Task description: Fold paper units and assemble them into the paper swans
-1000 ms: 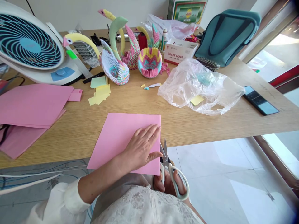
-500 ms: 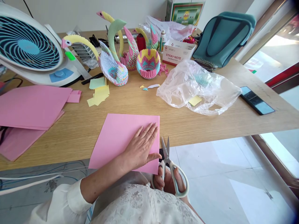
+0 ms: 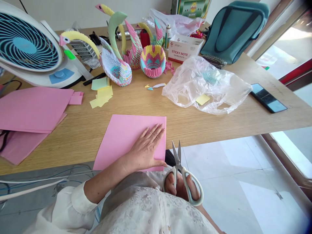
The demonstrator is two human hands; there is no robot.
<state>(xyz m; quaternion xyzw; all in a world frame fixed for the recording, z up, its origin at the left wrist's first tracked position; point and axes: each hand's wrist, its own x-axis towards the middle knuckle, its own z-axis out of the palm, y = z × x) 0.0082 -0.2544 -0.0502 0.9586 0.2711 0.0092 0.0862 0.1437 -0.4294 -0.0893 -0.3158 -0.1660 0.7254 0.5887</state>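
A square-looking sheet of pink paper [image 3: 122, 133] lies at the table's near edge, its lower part overhanging. My left hand [image 3: 143, 148] rests flat on its right half, fingers stretched out and thumb near the right edge. To the right of the paper and apart from it, my right hand [image 3: 180, 185] holds white-handled scissors [image 3: 179, 165], with fingers through both loops. Their blades point away from me and stand slightly apart, over the floor just off the table edge.
More pink sheets [image 3: 34, 109] lie at the left by a white fan [image 3: 26, 48]. Folded-paper swans [image 3: 117, 70], a sticky note box [image 3: 184, 48] and a teal bag [image 3: 234, 32] stand at the back. A plastic bag [image 3: 185, 84] and a phone [image 3: 268, 97] lie at the right.
My right hand has drawn the scissors a little to the right, away from the paper's edge. The left hand stays flat on the sheet. The whole view has shifted slightly.
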